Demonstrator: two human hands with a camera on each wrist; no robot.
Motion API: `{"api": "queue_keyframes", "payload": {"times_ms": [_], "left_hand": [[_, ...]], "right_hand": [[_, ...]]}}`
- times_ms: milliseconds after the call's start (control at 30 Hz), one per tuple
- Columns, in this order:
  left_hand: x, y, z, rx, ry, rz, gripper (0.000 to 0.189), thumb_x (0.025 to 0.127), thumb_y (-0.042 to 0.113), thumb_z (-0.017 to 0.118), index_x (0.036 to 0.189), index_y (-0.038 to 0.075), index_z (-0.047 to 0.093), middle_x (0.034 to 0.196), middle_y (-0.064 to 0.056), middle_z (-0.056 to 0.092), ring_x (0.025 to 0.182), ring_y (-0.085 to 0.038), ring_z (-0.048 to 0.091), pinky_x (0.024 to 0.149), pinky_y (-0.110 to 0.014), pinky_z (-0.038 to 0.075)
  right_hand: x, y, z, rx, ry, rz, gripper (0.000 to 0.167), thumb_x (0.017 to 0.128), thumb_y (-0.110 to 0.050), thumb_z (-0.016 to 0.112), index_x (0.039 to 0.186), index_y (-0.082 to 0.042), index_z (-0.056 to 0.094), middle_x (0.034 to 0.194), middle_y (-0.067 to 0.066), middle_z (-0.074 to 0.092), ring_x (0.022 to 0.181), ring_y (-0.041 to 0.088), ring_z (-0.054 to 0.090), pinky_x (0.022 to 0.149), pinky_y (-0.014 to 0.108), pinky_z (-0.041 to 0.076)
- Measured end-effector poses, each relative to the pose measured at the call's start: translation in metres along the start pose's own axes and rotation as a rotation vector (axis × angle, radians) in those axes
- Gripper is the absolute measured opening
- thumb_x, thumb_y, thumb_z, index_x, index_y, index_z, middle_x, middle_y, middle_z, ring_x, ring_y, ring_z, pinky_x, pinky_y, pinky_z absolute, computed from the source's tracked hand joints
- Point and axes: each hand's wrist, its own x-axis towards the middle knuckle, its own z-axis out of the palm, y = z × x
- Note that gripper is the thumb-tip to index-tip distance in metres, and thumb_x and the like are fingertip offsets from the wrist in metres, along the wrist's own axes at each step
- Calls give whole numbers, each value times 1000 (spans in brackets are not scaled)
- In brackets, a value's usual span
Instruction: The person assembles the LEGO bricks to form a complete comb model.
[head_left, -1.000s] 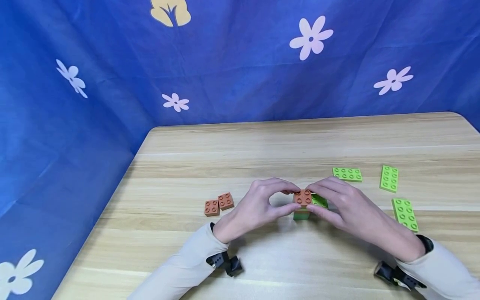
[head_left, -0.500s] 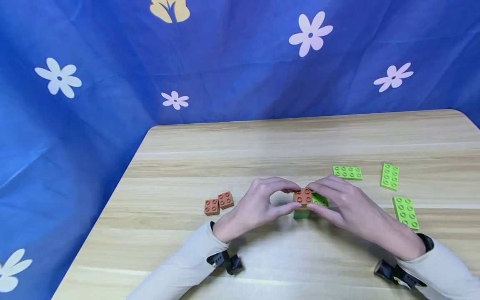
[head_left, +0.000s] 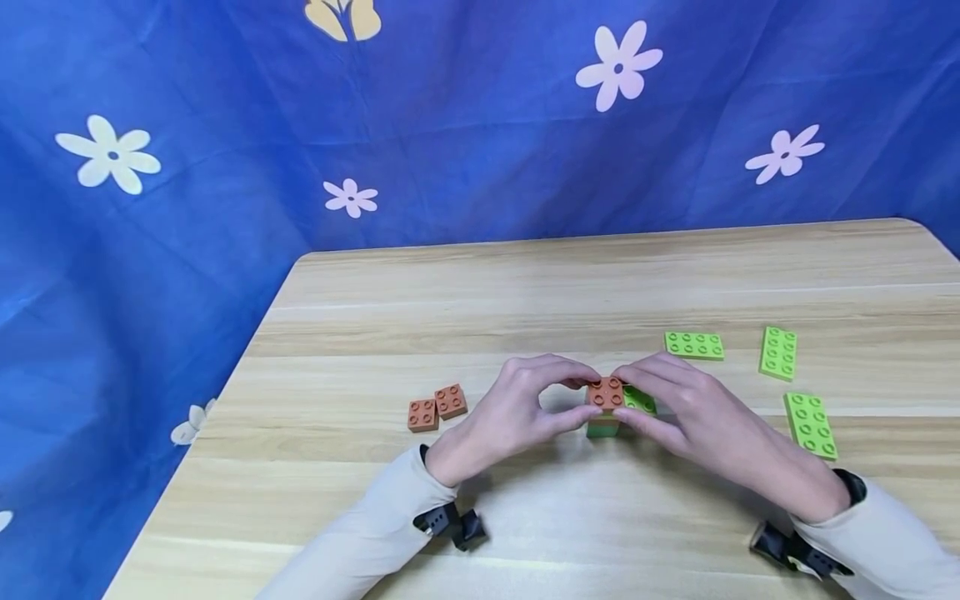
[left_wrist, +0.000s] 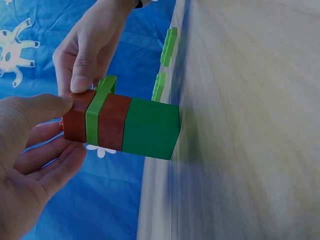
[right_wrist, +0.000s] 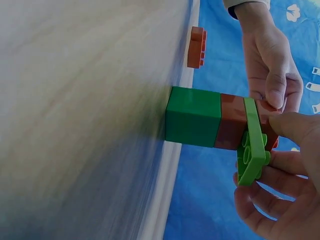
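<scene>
Nearest are two pale sleeves, the left sleeve [head_left: 360,521] and the right sleeve [head_left: 892,537], reaching in over a wood-grain table [head_left: 570,533]. Beyond them, the left hand [head_left: 517,408] and the right hand [head_left: 690,408] meet, both pinching the top brown brick [head_left: 606,393] between thumbs and fingers.

That brick caps an upright stack [left_wrist: 111,122] standing between the hands: a dark green block [right_wrist: 192,117] at the bottom, then a lower brown brick [right_wrist: 231,121], then a lime plate [right_wrist: 254,135] under the top brick. The plate juts out toward the right hand with no brick beneath that end; whether the right fingers touch it cannot be told.

The column looks narrow and the grip is high, so uneven pressure from the two hands could tilt it. Pressing on the overhang, or catching it with a right finger, could pry the layers apart.

Just outside the right wrist lies a near loose plate [head_left: 810,426], lime green, which a sideways swing of that arm could knock. Left of the left hand, two loose brown bricks [head_left: 450,401] sit together. Past the right hand lie two more lime plates [head_left: 693,346]. Farthest hangs a blue flowered cloth [head_left: 480,92].
</scene>
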Motion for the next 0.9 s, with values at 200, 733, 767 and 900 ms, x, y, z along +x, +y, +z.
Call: {"api": "queue_keyframes", "payload": {"times_ms": [200,733,767,900], "left_hand": [[1,1,-1,10,-3,6,25,82,10,76,105,3,69,100,-7,72,89,-13,67,84,-15,52],[3,6,1,9,-17,-25,27,80,7,76,105,1,68,102,-8,71,90,-22,68,84,-14,52],[3,6,1,9,-16,-26,27,80,7,76,105,1,68,102,-8,71,90,-22,68,84,-14,52],[3,6,1,8,-4,-19,27,79,6,77,105,1,68,102,-9,71,89,-22,68,84,-15,52]], "right_hand": [[0,-5,-3,-25,-69,75,38,95,-35,60,115,-3,64,109,4,66,100,18,62,83,38,56],[-28,9,-37,-104,-98,279,39,84,-23,75,117,-6,64,116,9,65,112,30,58,92,51,48],[-31,12,-39,-124,-88,278,39,83,-22,76,116,-5,65,115,10,65,111,31,58,91,51,48],[-45,22,-45,-185,-58,282,39,80,-20,78,113,-3,65,110,12,66,104,30,60,85,50,49]]}}
